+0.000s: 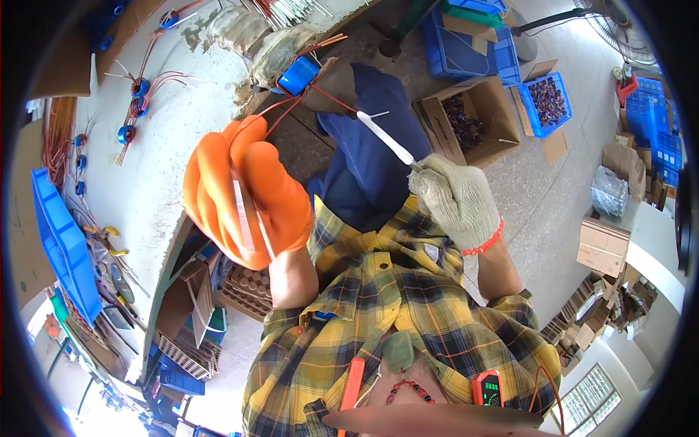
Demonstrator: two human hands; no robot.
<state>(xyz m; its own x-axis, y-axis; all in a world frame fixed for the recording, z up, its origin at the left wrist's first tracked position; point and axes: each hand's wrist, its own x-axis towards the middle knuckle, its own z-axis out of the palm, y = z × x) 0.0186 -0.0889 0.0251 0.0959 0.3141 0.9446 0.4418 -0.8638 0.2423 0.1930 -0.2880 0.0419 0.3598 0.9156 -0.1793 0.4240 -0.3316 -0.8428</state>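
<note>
My left hand (247, 193), in an orange rubber glove, is closed around reddish-brown wire leads (280, 109) that run up to a blue-wrapped coil (298, 75). Thin white strips (244, 215) also show along its palm. The coil sits just beyond the glove, by the bench edge, with more bare leads sticking out at its far side. My right hand (453, 200), in a grey knitted glove, grips a slender white stick-like piece (387, 138). Its far tip meets the end of another lead from the coil. Whether the two are joined there I cannot tell.
Several blue coils with wire leads (138, 89) lie on the worn white bench (171, 131) at left, near a blue tray (65, 244) and hand tools (116, 269). A cardboard box (477, 120) and a blue crate (546, 105), both holding small parts, stand on the floor at right.
</note>
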